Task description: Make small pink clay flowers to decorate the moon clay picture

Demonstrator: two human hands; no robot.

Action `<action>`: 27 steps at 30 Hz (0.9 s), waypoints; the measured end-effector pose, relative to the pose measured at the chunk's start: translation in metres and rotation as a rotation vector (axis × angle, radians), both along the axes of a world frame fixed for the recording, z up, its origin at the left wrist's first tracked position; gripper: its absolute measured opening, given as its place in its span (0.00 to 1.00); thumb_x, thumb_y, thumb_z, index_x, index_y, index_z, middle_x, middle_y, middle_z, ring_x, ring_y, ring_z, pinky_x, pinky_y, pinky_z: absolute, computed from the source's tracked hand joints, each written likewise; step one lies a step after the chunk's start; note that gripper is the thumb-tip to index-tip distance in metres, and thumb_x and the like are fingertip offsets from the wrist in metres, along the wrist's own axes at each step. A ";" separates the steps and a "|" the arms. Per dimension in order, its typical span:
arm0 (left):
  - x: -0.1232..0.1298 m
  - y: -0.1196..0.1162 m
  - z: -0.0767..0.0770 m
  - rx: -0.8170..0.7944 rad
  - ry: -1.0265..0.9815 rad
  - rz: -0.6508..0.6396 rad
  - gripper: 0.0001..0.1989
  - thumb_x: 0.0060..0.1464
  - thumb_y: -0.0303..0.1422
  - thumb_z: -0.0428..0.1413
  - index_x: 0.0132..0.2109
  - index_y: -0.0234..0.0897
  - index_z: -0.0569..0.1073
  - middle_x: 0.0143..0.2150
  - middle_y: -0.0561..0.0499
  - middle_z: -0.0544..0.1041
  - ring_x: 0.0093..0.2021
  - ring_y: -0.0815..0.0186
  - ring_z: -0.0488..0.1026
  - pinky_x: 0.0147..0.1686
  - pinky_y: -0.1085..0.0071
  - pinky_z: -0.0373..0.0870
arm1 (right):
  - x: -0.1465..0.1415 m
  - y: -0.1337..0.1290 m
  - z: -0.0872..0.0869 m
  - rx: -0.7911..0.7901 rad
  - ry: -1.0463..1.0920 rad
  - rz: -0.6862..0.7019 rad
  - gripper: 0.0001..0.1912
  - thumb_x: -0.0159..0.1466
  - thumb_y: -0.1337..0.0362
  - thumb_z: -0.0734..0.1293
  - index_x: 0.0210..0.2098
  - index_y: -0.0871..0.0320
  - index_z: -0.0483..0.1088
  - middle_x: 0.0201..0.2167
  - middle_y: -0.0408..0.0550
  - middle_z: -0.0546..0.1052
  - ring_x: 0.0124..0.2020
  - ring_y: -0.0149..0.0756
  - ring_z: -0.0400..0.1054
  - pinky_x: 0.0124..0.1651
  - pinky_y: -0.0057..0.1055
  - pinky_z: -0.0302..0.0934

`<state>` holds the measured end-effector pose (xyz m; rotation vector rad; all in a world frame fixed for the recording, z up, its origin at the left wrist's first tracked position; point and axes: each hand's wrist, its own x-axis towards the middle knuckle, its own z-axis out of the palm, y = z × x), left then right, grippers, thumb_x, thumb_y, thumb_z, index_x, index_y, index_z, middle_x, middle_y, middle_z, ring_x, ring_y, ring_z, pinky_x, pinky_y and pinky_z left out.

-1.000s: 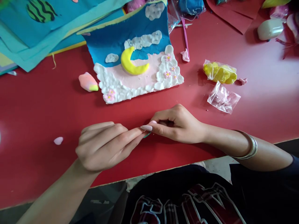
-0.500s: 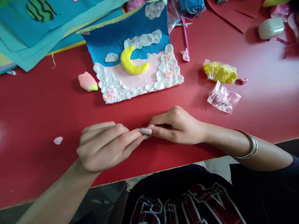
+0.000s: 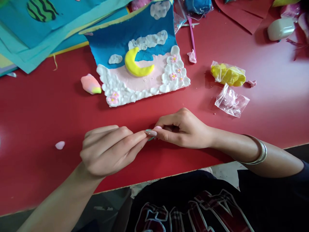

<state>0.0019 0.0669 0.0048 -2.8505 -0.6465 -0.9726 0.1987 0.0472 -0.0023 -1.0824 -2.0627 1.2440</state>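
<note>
Over the table's near part, my left hand (image 3: 106, 149) and my right hand (image 3: 183, 129) meet at their fingertips. A small bit of pink clay (image 3: 158, 127) shows at the thumb and curled forefinger of my right hand, which is closed on it. My left fingers are pressed together and reach the right thumb's tip; whatever lies between them is hidden. Beyond my hands lies a clay picture (image 3: 147, 85) with a yellow moon (image 3: 135, 66), white clouds and small pink flowers. A pink petal-shaped clay piece (image 3: 60, 145) rests left of my left hand.
A pink clay lump with a yellow tip (image 3: 91, 84) lies left of the picture. To the right are bagged yellow clay (image 3: 228, 74) and bagged pink clay (image 3: 230, 100). A purple stick tool (image 3: 191, 37), a white container (image 3: 281, 29) and blue sheets (image 3: 19, 42) are farther back.
My right hand has shifted slightly up, its thumb turning a little. More of the pink clay shows beside the thumb. My left hand has hardly moved.
</note>
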 end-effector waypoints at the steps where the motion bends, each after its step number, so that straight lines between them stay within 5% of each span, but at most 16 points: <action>1: 0.000 0.000 0.000 0.000 0.004 0.001 0.05 0.48 0.25 0.59 0.27 0.36 0.71 0.16 0.59 0.66 0.15 0.75 0.63 0.17 0.76 0.63 | 0.000 0.000 0.000 0.001 0.006 -0.004 0.19 0.66 0.58 0.57 0.29 0.65 0.71 0.19 0.41 0.66 0.21 0.21 0.52 0.27 0.23 0.47; 11: 0.001 0.000 0.001 -0.025 0.008 0.006 0.05 0.50 0.25 0.57 0.29 0.39 0.71 0.16 0.60 0.67 0.15 0.74 0.64 0.16 0.76 0.62 | 0.000 0.000 0.000 0.001 0.001 -0.016 0.16 0.65 0.61 0.58 0.28 0.64 0.70 0.19 0.40 0.65 0.21 0.21 0.52 0.27 0.23 0.47; 17: -0.005 -0.002 -0.009 -0.246 -0.005 0.047 0.04 0.52 0.28 0.55 0.33 0.43 0.73 0.18 0.58 0.69 0.17 0.73 0.67 0.18 0.75 0.64 | 0.000 -0.002 -0.001 0.044 -0.029 0.015 0.16 0.65 0.61 0.58 0.27 0.64 0.69 0.19 0.40 0.66 0.19 0.21 0.51 0.26 0.24 0.47; 27: -0.009 -0.002 -0.014 -0.145 0.063 0.024 0.04 0.53 0.30 0.53 0.35 0.43 0.73 0.18 0.58 0.69 0.16 0.72 0.67 0.17 0.74 0.65 | 0.000 -0.002 -0.001 0.062 -0.067 0.028 0.16 0.64 0.61 0.58 0.27 0.63 0.69 0.19 0.41 0.67 0.19 0.22 0.51 0.25 0.24 0.46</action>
